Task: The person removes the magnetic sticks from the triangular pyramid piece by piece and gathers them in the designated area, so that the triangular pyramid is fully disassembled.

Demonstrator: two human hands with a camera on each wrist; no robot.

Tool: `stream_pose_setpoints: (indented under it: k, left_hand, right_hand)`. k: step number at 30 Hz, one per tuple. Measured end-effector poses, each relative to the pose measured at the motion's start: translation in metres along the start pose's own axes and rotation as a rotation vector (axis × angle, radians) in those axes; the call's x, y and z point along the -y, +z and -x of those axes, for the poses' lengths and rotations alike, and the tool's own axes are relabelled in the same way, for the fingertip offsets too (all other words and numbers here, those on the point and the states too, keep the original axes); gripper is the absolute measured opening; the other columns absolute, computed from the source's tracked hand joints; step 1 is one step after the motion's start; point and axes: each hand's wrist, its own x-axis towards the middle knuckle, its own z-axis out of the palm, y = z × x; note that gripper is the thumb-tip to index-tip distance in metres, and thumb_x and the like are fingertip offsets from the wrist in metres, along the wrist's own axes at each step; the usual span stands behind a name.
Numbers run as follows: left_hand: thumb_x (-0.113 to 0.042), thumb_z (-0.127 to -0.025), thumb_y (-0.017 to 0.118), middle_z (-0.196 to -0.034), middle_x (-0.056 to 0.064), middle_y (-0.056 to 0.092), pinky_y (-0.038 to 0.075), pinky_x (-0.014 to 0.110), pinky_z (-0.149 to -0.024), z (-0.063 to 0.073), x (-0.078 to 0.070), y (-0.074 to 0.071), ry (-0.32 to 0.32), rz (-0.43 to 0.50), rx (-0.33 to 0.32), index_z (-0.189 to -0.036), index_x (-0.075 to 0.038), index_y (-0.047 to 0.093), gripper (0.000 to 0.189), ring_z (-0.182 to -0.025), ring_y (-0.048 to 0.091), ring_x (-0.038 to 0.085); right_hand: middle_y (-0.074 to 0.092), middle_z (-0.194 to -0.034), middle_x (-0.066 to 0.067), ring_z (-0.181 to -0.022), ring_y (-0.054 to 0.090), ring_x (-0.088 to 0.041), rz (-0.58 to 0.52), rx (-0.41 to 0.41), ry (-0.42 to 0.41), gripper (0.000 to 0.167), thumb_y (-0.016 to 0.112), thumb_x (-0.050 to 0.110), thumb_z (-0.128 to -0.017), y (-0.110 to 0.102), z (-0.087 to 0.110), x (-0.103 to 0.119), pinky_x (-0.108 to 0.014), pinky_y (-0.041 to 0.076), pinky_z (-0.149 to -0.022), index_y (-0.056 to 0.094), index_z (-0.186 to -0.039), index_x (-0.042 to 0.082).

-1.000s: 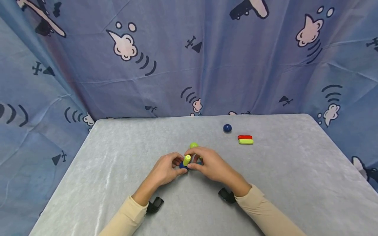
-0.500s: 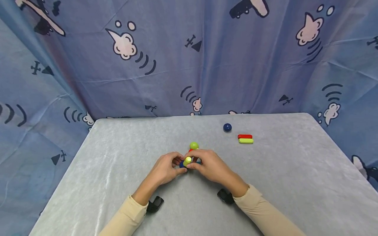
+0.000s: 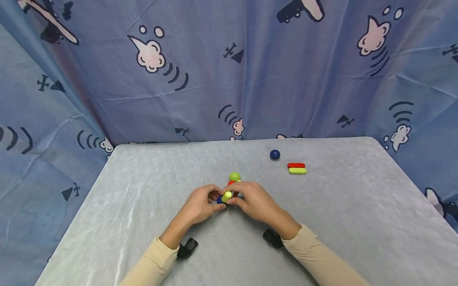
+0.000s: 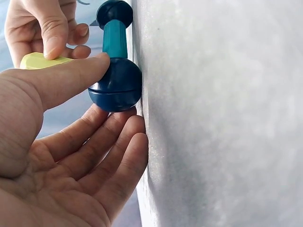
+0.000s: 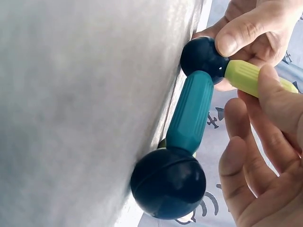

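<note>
My left hand (image 3: 200, 204) holds a dark blue magnetic ball (image 4: 116, 85) between thumb and fingers, low at the tabletop. With thumb and fingertips, my right hand (image 3: 255, 200) pinches a yellow-green magnetic rod (image 5: 244, 78), whose end meets that ball. From the same ball a teal rod (image 5: 191, 111) runs along the table to a second dark blue ball (image 5: 169, 184). Just beyond my right fingers in the head view are a green ball (image 3: 234, 176) and a bit of a red piece (image 3: 231, 182); the rest there is hidden by my hand.
Farther back on the grey cloth-covered table (image 3: 161, 171) lies a loose dark blue ball (image 3: 274, 154). To its right, a red rod (image 3: 296, 165) and a yellow-green rod lie side by side. A patterned blue curtain (image 3: 207, 79) hangs behind the table.
My right hand has shifted slightly toward me, and the yellow-green rod's top with it. More of the green ball and the red piece now shows. My left hand stays put.
</note>
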Motion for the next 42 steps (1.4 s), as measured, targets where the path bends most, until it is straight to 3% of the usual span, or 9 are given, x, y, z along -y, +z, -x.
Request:
stream_pose_setpoints:
  k: [14,33,39,42]
  left_hand:
    - [-0.020,-0.082,0.083,-0.100,0.004,0.070,0.056,0.034,-0.083,-0.0014,0.0017,0.0013,-0.021,0.004,-0.011,-0.110,-0.010,0.069,0.032,-0.091,0.067,0.015]
    - [-0.020,-0.082,0.083,-0.102,0.003,0.071,0.056,0.034,-0.083,0.0000,0.0006,0.0010,-0.005,-0.021,-0.015,-0.111,-0.011,0.070,0.032,-0.093,0.066,0.015]
    - [-0.021,-0.082,0.083,-0.102,0.003,0.071,0.055,0.035,-0.084,0.0006,-0.0019,0.0005,-0.019,-0.035,-0.014,-0.111,-0.011,0.070,0.033,-0.093,0.066,0.016]
    - [-0.022,-0.082,0.083,-0.100,0.002,0.071,0.055,0.036,-0.084,0.0005,-0.0024,-0.0001,-0.024,-0.044,-0.015,-0.109,-0.011,0.070,0.033,-0.093,0.066,0.016]
  right_hand:
    - [0.069,-0.089,0.009,-0.080,0.062,-0.005,-0.090,0.016,0.058,0.021,0.077,0.020,-0.085,0.0016,-0.0037,-0.0013,-0.020,0.046,-0.064,0.069,-0.104,0.022]
    - [0.071,-0.090,0.009,-0.080,0.063,-0.005,-0.051,-0.011,0.064,0.021,0.076,0.018,-0.085,0.0052,-0.0025,-0.0017,-0.020,0.046,-0.065,0.067,-0.103,0.024]
    - [0.071,-0.093,0.008,-0.082,0.063,-0.006,-0.039,-0.036,0.056,0.020,0.075,0.020,-0.086,0.0058,-0.0025,-0.0025,-0.022,0.048,-0.068,0.068,-0.105,0.022]
    - [0.072,-0.094,0.004,-0.080,0.063,-0.008,-0.055,-0.087,0.056,0.021,0.073,0.022,-0.089,0.0020,-0.0040,-0.0026,-0.022,0.049,-0.068,0.066,-0.108,0.017]
